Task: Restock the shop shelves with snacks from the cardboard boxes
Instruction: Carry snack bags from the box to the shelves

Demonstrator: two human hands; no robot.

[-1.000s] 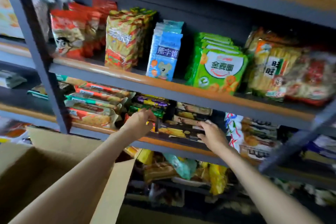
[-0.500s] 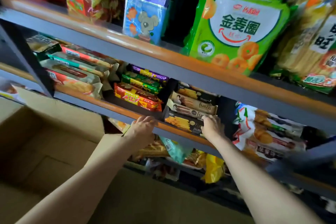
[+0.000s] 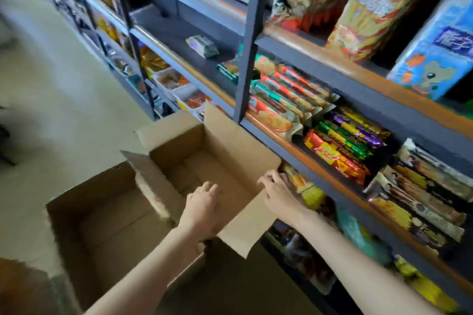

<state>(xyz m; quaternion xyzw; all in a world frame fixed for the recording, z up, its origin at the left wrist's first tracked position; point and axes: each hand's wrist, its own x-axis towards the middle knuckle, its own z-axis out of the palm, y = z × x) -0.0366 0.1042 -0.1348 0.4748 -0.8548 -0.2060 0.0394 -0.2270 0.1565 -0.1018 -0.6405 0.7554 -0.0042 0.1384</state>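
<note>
Two cardboard boxes (image 3: 215, 158) — two hands (image 3: 202, 210); snack packs — too many, blurred.

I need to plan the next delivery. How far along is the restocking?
Done: the biscuit shelf looks packed. In hand: the left hand reaches empty into the near box, which shows no snacks; the right hand is at its flap. Left: the bare shelf beyond holds few packets.

Left hand (image 3: 203, 208): we see it at 6 o'clock, fingers relaxed, over the open cardboard box (image 3: 220, 151).
Right hand (image 3: 277, 193): at 5 o'clock, fingers curled on the box's near flap (image 3: 245, 225).
Second box (image 3: 102, 222): at 8 o'clock, open.
Shelves (image 3: 320, 161): at 3 o'clock, we note stacked biscuit packs (image 3: 279, 100).
</note>
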